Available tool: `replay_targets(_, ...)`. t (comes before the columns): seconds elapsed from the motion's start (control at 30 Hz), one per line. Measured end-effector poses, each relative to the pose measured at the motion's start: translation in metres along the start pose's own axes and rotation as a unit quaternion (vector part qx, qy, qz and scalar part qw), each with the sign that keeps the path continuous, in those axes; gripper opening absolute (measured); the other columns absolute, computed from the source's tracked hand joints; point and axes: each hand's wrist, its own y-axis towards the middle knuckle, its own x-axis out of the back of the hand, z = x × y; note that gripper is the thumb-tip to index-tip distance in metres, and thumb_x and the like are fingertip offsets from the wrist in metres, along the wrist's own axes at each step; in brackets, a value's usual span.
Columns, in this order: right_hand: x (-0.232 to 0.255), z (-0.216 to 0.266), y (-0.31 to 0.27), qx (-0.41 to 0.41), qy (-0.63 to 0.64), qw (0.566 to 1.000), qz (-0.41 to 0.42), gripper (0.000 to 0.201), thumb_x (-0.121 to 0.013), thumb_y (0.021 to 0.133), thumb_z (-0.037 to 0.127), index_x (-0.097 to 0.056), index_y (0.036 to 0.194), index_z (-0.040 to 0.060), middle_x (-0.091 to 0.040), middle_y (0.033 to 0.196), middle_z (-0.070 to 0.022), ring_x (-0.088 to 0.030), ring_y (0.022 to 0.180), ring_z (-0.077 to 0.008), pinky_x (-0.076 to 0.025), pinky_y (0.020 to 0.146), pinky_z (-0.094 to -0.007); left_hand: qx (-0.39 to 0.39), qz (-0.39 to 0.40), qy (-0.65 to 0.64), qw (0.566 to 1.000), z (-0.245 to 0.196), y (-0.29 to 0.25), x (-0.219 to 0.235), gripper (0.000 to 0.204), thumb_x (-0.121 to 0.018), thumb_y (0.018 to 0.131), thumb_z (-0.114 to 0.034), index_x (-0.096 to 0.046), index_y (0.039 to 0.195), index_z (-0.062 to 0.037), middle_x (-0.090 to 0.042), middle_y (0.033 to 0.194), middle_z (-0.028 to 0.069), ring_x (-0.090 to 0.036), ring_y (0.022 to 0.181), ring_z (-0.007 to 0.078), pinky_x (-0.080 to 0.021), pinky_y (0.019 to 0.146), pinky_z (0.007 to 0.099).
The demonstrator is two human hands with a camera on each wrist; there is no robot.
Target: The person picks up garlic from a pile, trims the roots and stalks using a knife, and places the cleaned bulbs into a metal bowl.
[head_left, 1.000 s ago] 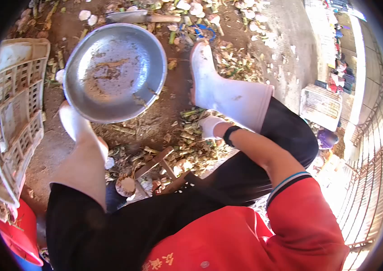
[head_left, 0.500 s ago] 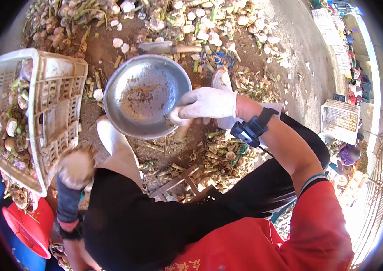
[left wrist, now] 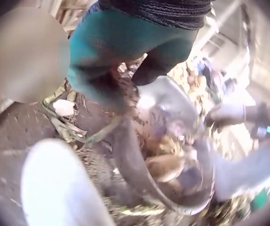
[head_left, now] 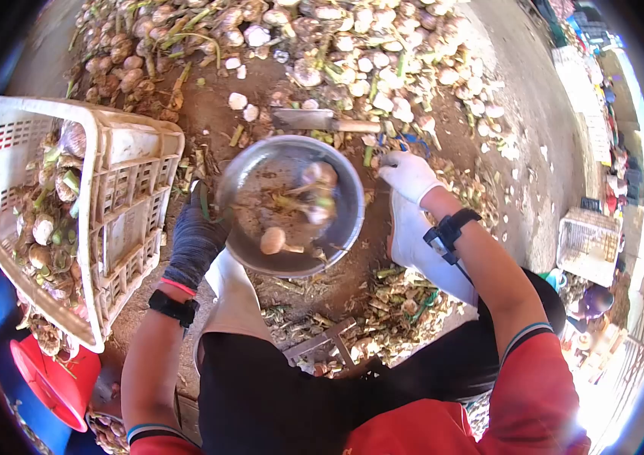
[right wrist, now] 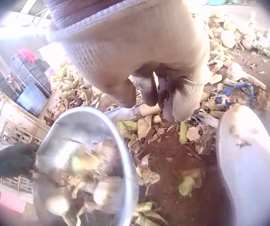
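Observation:
A metal basin (head_left: 352, 235) holds several garlic bulbs (head_left: 273, 240), some blurred by motion. My left hand (head_left: 197, 243), in a dark glove with a teal palm, is at the basin's left rim. Its fingers (left wrist: 97, 94) point down beside the rim in the left wrist view, around no bulb; contact with the rim is unclear. My right hand (head_left: 411, 176), in a white glove, hovers off the basin's right side near a knife's wooden handle (head_left: 358, 126). In the right wrist view its bent fingers (right wrist: 186, 96) hang down, with nothing visible between them.
A crate (head_left: 94, 227) of garlic stands left, beside a red bucket (head_left: 83, 371). Loose garlic (head_left: 367, 45) covers the ground beyond the basin. White boots (head_left: 428, 250) flank the basin; stems and a wooden frame (head_left: 322, 341) lie nearer me.
My left hand has come from beside the crate to the basin's left rim. Garlic now lies in the formerly bulb-free basin. My right hand has moved off the basin's right rim.

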Motion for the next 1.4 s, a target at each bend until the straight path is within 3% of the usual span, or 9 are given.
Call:
replay_targets(0.1, 0.004, 0.016, 0.028, -0.001, 0.033, 0.997, 0.072, 0.041, -0.056, 0.081, 0.038, -0.066, 0.100, 0.0039, -0.065, 0.098, -0.0199, -0.062, 0.094, -0.0323, -0.048, 0.085, -0.0378, 0.177, 0.131, -0.467, 0.856, 0.017, 0.002, -0.002, 0.052, -0.066, 0.078, -0.013, -0.048, 0.126, -0.0059, -0.060, 0.097, 0.0096, -0.060, 0.082, 0.0215, -0.050, 0.078, 0.0317)
replay_targets(0.3, -0.028, 0.034, 0.043, 0.030, 0.099, 0.985, 0.137, 0.046, -0.053, 0.089, 0.041, -0.059, 0.112, 0.0012, -0.063, 0.105, -0.0171, -0.061, 0.096, -0.0266, -0.047, 0.088, -0.0358, 0.039, -0.039, -0.050, 0.997, 0.074, 0.015, -0.011, 0.042, -0.062, 0.074, -0.005, -0.055, 0.116, -0.0061, -0.059, 0.098, 0.0094, -0.057, 0.092, 0.0204, -0.047, 0.082, 0.0314)
replay_targets(0.37, -0.015, 0.033, 0.056, -0.066, 0.325, 0.935, 0.128, 0.045, -0.049, 0.091, 0.040, -0.059, 0.112, 0.0004, -0.064, 0.103, -0.0158, -0.062, 0.092, -0.0254, -0.048, 0.086, -0.0365, 0.043, -0.086, -0.011, 0.995, 0.096, 0.021, -0.013, 0.051, -0.063, 0.074, -0.018, -0.051, 0.121, -0.0050, -0.055, 0.113, 0.0226, -0.054, 0.104, 0.0386, -0.044, 0.091, 0.0434)
replay_targets(0.6, -0.026, 0.007, 0.098, 0.043, -0.231, 0.970, -0.064, 0.037, -0.065, 0.075, 0.023, -0.058, 0.108, 0.0059, -0.056, 0.108, -0.0162, -0.053, 0.104, -0.0343, -0.046, 0.089, -0.0412, 0.088, 0.063, -0.144, 0.984, 0.099, 0.075, -0.074, 0.077, -0.068, 0.078, -0.026, -0.027, 0.142, -0.0070, -0.053, 0.119, 0.0244, -0.055, 0.107, 0.0318, -0.044, 0.093, 0.0375)
replay_targets(0.7, -0.025, 0.015, 0.103, 0.067, -0.255, 0.964, -0.043, 0.041, -0.067, 0.073, 0.021, -0.057, 0.109, 0.0047, -0.057, 0.107, -0.0180, -0.054, 0.103, -0.0344, -0.045, 0.088, -0.0416, 0.167, 0.215, -0.492, 0.827, 0.014, 0.068, -0.038, 0.047, -0.056, 0.093, -0.030, -0.045, 0.130, -0.0042, -0.056, 0.121, 0.0080, -0.053, 0.107, 0.0163, -0.043, 0.090, 0.0297)
replay_targets(0.8, -0.035, 0.012, 0.111, 0.069, -0.321, 0.944, 0.018, 0.033, -0.065, 0.072, 0.014, -0.057, 0.103, 0.0041, -0.058, 0.101, -0.0180, -0.057, 0.097, -0.0340, -0.047, 0.083, -0.0419, -0.059, 0.181, -0.355, 0.915, 0.018, 0.061, -0.010, 0.048, -0.052, 0.094, -0.031, -0.041, 0.135, -0.0073, -0.055, 0.123, 0.0089, -0.050, 0.112, 0.0164, -0.042, 0.094, 0.0292)
replay_targets(1.03, 0.014, 0.030, 0.075, -0.021, -0.003, 0.998, 0.053, 0.030, -0.065, 0.074, 0.017, -0.055, 0.097, 0.0008, -0.059, 0.096, -0.0213, -0.059, 0.092, -0.0370, -0.047, 0.081, -0.0420, 0.270, 0.283, -0.436, 0.810, 0.013, 0.033, 0.009, 0.062, -0.062, 0.089, -0.025, -0.030, 0.140, -0.0085, -0.055, 0.119, 0.0054, -0.055, 0.105, 0.0159, -0.049, 0.087, 0.0322)
replay_targets(1.1, 0.023, 0.045, 0.060, -0.004, 0.053, 0.996, 0.072, 0.034, -0.067, 0.074, 0.022, -0.057, 0.099, 0.0015, -0.059, 0.094, -0.0201, -0.060, 0.090, -0.0356, -0.048, 0.080, -0.0410, 0.068, 0.289, -0.349, 0.889, 0.009, 0.009, -0.001, 0.064, -0.069, 0.083, -0.023, -0.036, 0.136, -0.0085, -0.059, 0.109, 0.0041, -0.058, 0.092, 0.0139, -0.051, 0.079, 0.0294)
replay_targets(1.4, 0.012, 0.067, 0.069, 0.072, 0.121, 0.983, 0.117, 0.044, -0.068, 0.073, 0.037, -0.063, 0.098, 0.0019, -0.063, 0.085, -0.0170, -0.063, 0.081, -0.0311, -0.050, 0.077, -0.0379, 0.069, 0.151, -0.253, 0.953, 0.011, 0.022, -0.030, 0.048, -0.061, 0.079, -0.018, -0.050, 0.124, -0.0029, -0.063, 0.091, 0.0071, -0.058, 0.080, 0.0163, -0.050, 0.074, 0.0324)
